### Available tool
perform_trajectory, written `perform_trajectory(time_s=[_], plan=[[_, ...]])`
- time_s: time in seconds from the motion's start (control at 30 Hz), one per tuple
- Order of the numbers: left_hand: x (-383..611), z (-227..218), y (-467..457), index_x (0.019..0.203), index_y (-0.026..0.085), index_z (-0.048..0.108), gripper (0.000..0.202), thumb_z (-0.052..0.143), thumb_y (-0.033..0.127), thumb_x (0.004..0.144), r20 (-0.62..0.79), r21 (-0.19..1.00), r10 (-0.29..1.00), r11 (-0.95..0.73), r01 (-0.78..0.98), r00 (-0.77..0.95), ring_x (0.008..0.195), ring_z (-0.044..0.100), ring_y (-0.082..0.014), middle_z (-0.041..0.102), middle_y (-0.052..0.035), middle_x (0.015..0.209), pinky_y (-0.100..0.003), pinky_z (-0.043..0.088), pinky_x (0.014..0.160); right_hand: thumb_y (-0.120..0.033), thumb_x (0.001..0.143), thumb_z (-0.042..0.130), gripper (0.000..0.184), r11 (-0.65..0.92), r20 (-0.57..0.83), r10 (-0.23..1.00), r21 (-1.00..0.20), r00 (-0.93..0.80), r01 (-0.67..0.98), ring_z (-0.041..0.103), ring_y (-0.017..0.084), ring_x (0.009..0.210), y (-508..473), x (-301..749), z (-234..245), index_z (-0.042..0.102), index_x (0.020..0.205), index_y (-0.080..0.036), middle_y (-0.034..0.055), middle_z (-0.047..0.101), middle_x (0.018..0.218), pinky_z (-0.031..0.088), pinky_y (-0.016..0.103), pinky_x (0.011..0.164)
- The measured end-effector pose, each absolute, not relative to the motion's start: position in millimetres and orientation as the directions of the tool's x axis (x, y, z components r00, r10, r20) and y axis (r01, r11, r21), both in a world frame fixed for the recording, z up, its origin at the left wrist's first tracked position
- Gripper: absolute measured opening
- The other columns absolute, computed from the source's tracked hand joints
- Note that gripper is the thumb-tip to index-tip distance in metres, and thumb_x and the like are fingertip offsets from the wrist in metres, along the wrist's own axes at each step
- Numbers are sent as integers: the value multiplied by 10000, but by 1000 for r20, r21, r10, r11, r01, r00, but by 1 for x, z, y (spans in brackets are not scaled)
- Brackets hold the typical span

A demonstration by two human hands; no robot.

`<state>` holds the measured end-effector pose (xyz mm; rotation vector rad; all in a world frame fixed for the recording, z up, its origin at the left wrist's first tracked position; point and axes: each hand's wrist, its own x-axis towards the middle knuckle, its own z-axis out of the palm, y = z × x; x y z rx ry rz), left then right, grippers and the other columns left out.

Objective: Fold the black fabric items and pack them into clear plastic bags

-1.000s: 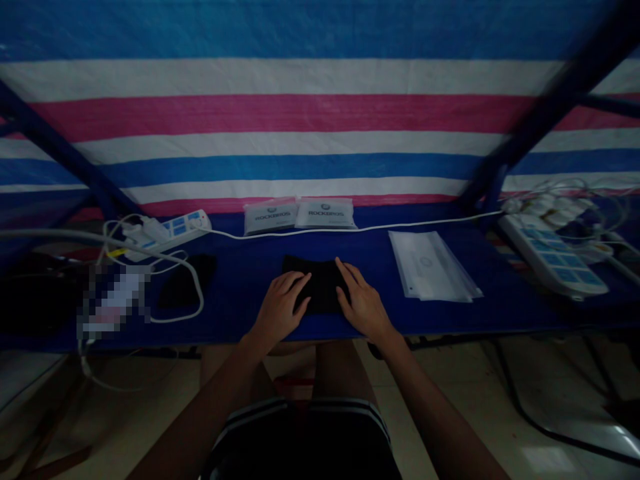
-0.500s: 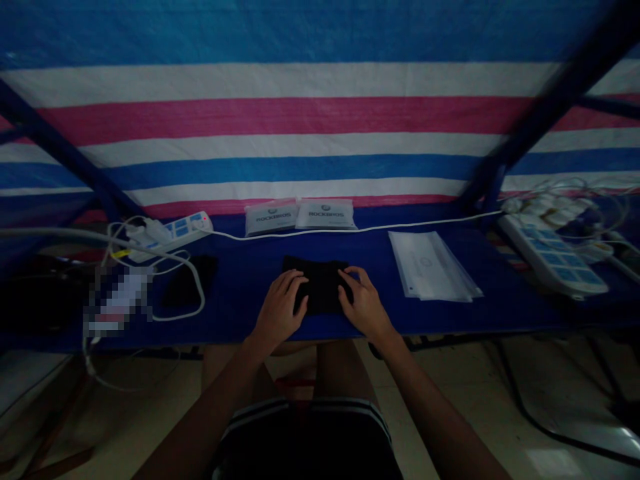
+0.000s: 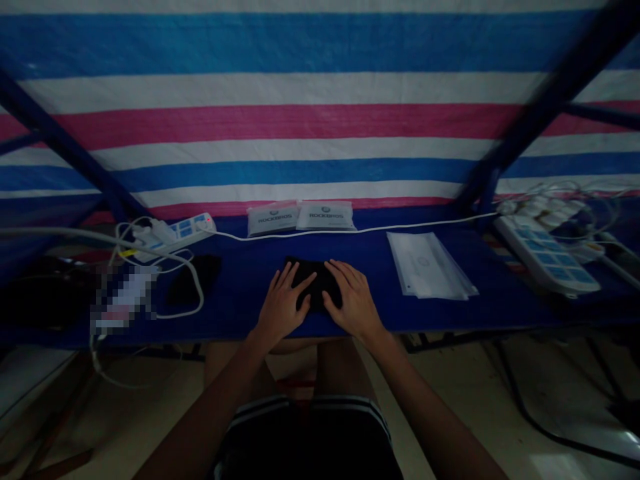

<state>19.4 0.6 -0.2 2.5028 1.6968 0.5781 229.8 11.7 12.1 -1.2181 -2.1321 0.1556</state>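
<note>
A small folded black cloth (image 3: 313,280) lies on the blue table (image 3: 245,293) near its front edge. My left hand (image 3: 281,305) lies flat on the cloth's left part with its fingers stretched out. My right hand (image 3: 350,300) presses on the cloth's right part, fingers extended and close together. The two hands nearly touch over the cloth, which they mostly cover.
Two white labelled packets (image 3: 300,217) stand at the back. A stack of clear flat bags (image 3: 427,265) lies to the right. Power strips with cables sit at the left (image 3: 173,230) and right (image 3: 547,257). Another dark item (image 3: 193,279) lies left of the cloth.
My right hand has moved left across the cloth toward my left hand, and the cloth now looks narrower. The camera has tilted up slightly.
</note>
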Motion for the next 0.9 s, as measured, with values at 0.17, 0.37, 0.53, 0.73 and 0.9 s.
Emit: perform_trajectory(time_s=[0.17, 0.37, 0.53, 0.73, 0.9], plan=[[19, -2, 1, 1564, 325, 497, 566, 574, 262, 1006, 291, 256, 900, -399, 881, 324, 1590, 313, -357, 374, -120, 1699, -639, 331, 1247, -494, 1060, 427, 699, 438, 265, 894, -343, -362, 831, 254, 341, 1604, 18, 212, 7, 362, 1638, -107, 164, 378, 1692, 213, 577, 1296], [22, -4, 1, 1585, 289, 458, 603, 587, 287, 996, 314, 231, 907, -358, 905, 279, 1577, 345, -348, 407, -133, 1682, -613, 342, 1248, -637, 1059, 375, 828, 376, 223, 921, -310, -318, 873, 241, 315, 1614, 25, 218, -7, 285, 1664, -79, 183, 308, 1714, 190, 531, 1312], [23, -6, 1, 1611, 179, 399, 652, 564, 347, 1004, 316, 211, 920, -305, 929, 230, 1574, 344, -366, 417, -163, 1672, -585, 321, 1266, -656, 1059, 356, 869, 344, 170, 937, -281, -307, 896, 235, 316, 1615, 28, 222, -5, 239, 1671, -51, 205, 282, 1717, 173, 532, 1315], [23, -8, -3, 1614, 173, 381, 653, 540, 390, 1019, 341, 206, 922, -265, 942, 185, 1550, 393, -367, 425, -163, 1667, -611, 315, 1262, -633, 1067, 343, 859, 303, 147, 950, -244, -274, 921, 228, 352, 1612, 30, 241, -6, 253, 1658, -17, 195, 302, 1711, 164, 556, 1313], [22, -6, -8, 1617, 188, 379, 664, 528, 459, 1029, 351, 221, 927, -219, 950, 132, 1546, 396, -381, 439, -167, 1658, -638, 303, 1259, -496, 1091, 318, 715, 318, 199, 940, -221, -277, 922, 268, 346, 1600, 29, 259, -10, 291, 1657, -59, 154, 370, 1691, 189, 578, 1303]])
